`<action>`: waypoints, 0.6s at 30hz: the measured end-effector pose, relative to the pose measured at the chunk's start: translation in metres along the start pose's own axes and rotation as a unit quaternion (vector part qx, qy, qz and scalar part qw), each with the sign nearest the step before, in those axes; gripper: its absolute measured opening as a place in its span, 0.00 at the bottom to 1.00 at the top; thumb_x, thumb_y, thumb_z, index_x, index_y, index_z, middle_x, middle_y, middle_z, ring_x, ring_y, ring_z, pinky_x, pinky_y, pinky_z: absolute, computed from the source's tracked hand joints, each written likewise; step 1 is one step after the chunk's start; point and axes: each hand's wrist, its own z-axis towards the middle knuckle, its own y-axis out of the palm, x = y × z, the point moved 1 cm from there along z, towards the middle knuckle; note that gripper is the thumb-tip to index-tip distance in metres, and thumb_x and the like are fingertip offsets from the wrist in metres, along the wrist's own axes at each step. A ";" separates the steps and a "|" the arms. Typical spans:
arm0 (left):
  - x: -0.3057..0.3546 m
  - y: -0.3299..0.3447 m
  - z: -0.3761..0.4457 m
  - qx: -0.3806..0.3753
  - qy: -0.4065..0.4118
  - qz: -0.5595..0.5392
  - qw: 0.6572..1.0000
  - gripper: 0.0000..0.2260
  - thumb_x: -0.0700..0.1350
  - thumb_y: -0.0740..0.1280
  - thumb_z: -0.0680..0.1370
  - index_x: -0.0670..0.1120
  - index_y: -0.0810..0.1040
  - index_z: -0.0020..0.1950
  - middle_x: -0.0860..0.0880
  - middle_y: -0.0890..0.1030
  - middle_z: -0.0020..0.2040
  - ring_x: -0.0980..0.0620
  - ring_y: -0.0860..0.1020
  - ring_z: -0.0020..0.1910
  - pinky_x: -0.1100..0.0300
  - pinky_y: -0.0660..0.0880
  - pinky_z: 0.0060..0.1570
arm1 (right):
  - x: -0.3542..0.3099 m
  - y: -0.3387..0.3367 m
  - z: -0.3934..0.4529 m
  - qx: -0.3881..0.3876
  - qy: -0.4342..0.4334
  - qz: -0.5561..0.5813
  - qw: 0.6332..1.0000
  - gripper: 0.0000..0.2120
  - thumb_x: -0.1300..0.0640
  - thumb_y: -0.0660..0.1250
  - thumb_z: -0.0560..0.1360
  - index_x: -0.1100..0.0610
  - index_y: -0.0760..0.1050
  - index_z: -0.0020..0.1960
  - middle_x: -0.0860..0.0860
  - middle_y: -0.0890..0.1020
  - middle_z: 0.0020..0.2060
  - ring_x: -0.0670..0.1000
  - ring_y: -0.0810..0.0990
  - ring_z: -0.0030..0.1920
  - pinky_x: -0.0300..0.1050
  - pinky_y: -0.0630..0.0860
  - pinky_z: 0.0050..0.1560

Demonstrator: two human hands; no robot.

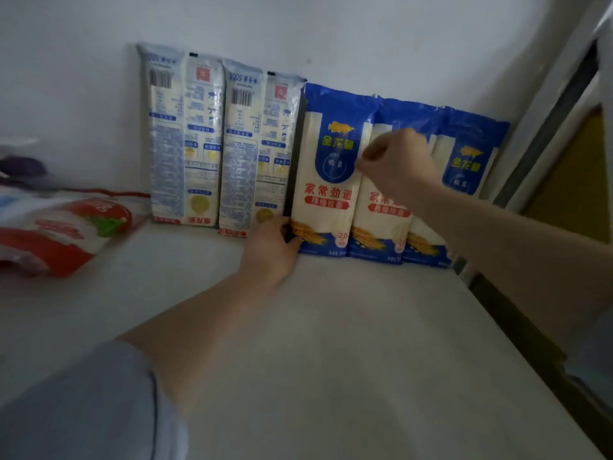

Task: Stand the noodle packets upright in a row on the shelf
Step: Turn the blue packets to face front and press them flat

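Blue packet (326, 167): left grip (270, 250) pinching base.

- A plain white wall (298, 24) is being lit softly and evenly.
- The white shelf (331, 343) is being bordered on the right by a pale frame (560, 94) with a dark strip.

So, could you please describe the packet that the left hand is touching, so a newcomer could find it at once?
Look along the row of packets standing against the white back wall of the shelf. Three blue-topped packets fill its right end; the one you want is the leftmost, beside the pale packets. It alone has the left hand at its bottom corner.
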 end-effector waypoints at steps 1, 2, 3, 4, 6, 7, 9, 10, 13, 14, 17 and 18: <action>-0.001 0.001 0.001 -0.002 0.002 0.001 1.000 0.13 0.43 0.66 0.76 0.44 0.78 0.60 0.46 0.82 0.55 0.49 0.79 0.53 0.60 0.74 0.53 | -0.012 -0.015 0.014 0.038 -0.039 -0.005 0.998 0.07 0.58 0.68 0.74 0.57 0.80 0.51 0.52 0.83 0.44 0.48 0.80 0.37 0.40 0.78 0.36; -0.001 0.001 0.002 -0.006 0.005 0.000 1.000 0.11 0.43 0.66 0.76 0.44 0.78 0.58 0.46 0.82 0.54 0.49 0.79 0.52 0.58 0.75 0.53 | -0.022 -0.026 0.029 0.065 -0.072 -0.021 0.995 0.10 0.58 0.67 0.74 0.57 0.79 0.54 0.52 0.82 0.48 0.49 0.78 0.40 0.40 0.76 0.38; -0.002 0.001 0.002 -0.008 0.007 -0.002 1.000 0.11 0.43 0.67 0.76 0.44 0.79 0.57 0.47 0.82 0.53 0.49 0.79 0.52 0.58 0.76 0.53 | -0.031 -0.035 0.044 0.076 -0.096 -0.044 0.991 0.12 0.58 0.67 0.73 0.57 0.78 0.56 0.53 0.81 0.51 0.49 0.77 0.42 0.40 0.73 0.41; -0.003 0.001 0.003 -0.007 0.007 -0.006 1.000 0.11 0.42 0.67 0.76 0.44 0.79 0.57 0.47 0.82 0.53 0.49 0.80 0.51 0.57 0.76 0.53 | -0.038 -0.040 0.057 0.069 -0.108 -0.072 0.989 0.14 0.58 0.66 0.73 0.57 0.78 0.58 0.53 0.81 0.53 0.50 0.76 0.43 0.40 0.72 0.42; -0.004 0.002 0.003 -0.003 0.004 -0.012 1.000 0.12 0.43 0.68 0.75 0.44 0.79 0.58 0.47 0.82 0.53 0.49 0.80 0.52 0.55 0.76 0.55 | -0.045 -0.043 0.080 0.012 -0.110 -0.124 0.986 0.15 0.58 0.66 0.72 0.57 0.77 0.59 0.55 0.80 0.55 0.52 0.76 0.46 0.41 0.71 0.43; -0.004 0.002 0.003 0.000 0.002 -0.011 1.000 0.13 0.43 0.68 0.75 0.44 0.79 0.59 0.46 0.82 0.53 0.50 0.80 0.52 0.54 0.76 0.55 | -0.047 -0.041 0.088 -0.015 -0.108 -0.147 0.983 0.15 0.59 0.66 0.72 0.57 0.77 0.58 0.56 0.80 0.56 0.53 0.76 0.46 0.42 0.72 0.44; -0.003 0.002 0.003 0.002 0.002 -0.012 1.000 0.12 0.42 0.68 0.75 0.44 0.79 0.58 0.47 0.82 0.53 0.50 0.80 0.51 0.55 0.76 0.54 | -0.051 -0.037 0.099 -0.045 -0.110 -0.183 0.976 0.13 0.60 0.64 0.73 0.60 0.78 0.56 0.59 0.80 0.53 0.55 0.77 0.45 0.44 0.74 0.43; -0.003 0.002 0.003 0.002 0.004 -0.015 1.000 0.11 0.42 0.68 0.75 0.44 0.80 0.57 0.47 0.82 0.52 0.50 0.80 0.51 0.56 0.76 0.54 | -0.051 -0.034 0.102 -0.058 -0.110 -0.200 0.972 0.13 0.60 0.63 0.73 0.62 0.78 0.56 0.60 0.81 0.52 0.56 0.77 0.43 0.45 0.75 0.43; -0.002 0.001 0.002 -0.001 0.004 -0.025 1.000 0.09 0.41 0.68 0.75 0.44 0.80 0.54 0.47 0.83 0.50 0.50 0.80 0.49 0.56 0.77 0.52 | -0.054 -0.028 0.104 -0.091 -0.108 -0.252 0.957 0.13 0.61 0.63 0.73 0.65 0.76 0.55 0.61 0.78 0.43 0.56 0.74 0.39 0.42 0.71 0.38; -0.002 0.001 0.002 -0.001 0.003 -0.026 1.000 0.09 0.41 0.68 0.75 0.44 0.80 0.54 0.47 0.83 0.50 0.50 0.80 0.49 0.56 0.77 0.52 | -0.055 -0.027 0.103 -0.095 -0.113 -0.265 0.953 0.12 0.61 0.63 0.74 0.66 0.76 0.54 0.60 0.76 0.40 0.56 0.73 0.39 0.42 0.70 0.36; -0.002 0.001 0.002 -0.003 -0.001 -0.028 1.000 0.10 0.42 0.68 0.75 0.45 0.79 0.56 0.48 0.82 0.51 0.51 0.80 0.50 0.57 0.76 0.52 | -0.054 -0.025 0.098 -0.071 -0.128 -0.296 0.944 0.10 0.60 0.63 0.75 0.67 0.75 0.50 0.58 0.73 0.36 0.58 0.72 0.39 0.43 0.68 0.35; -0.002 0.002 0.002 -0.003 -0.003 -0.026 1.000 0.11 0.42 0.68 0.75 0.45 0.79 0.57 0.48 0.82 0.52 0.51 0.80 0.50 0.57 0.76 0.53 | -0.053 -0.025 0.097 -0.052 -0.135 -0.300 0.943 0.10 0.60 0.64 0.75 0.66 0.76 0.51 0.58 0.73 0.37 0.58 0.72 0.40 0.44 0.69 0.36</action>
